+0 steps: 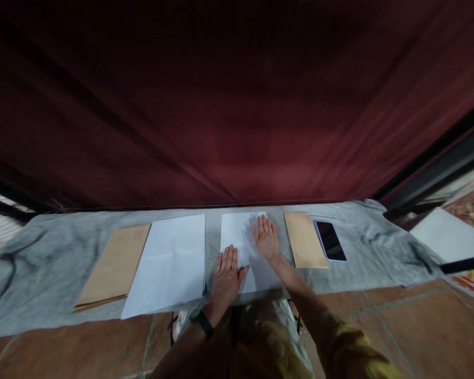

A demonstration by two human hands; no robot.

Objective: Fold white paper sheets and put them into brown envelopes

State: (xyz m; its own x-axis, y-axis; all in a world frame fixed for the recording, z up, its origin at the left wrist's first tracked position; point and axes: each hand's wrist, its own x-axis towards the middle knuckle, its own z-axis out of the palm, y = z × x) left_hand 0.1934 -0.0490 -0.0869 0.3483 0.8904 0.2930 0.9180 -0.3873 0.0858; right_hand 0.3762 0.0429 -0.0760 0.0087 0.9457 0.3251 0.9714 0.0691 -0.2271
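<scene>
A white sheet of paper (243,231) lies flat in front of me on the grey cloth. My left hand (226,276) rests flat on its lower left part, fingers stretched forward and thumb out to the side. Farther up, on the right half of the same sheet, my right hand (267,239) lies palm down with its fingers extended. Neither hand grips anything. To the left is a larger stack of white paper (169,263). A brown envelope (306,239) sits just right of my right hand.
A stack of brown envelopes (114,263) lies at the left, touching the white paper. Right of the single envelope is a phone (332,241) with a dark screen. The grey cloth (373,247) covers the narrow surface, and a dark red curtain (237,131) hangs behind it.
</scene>
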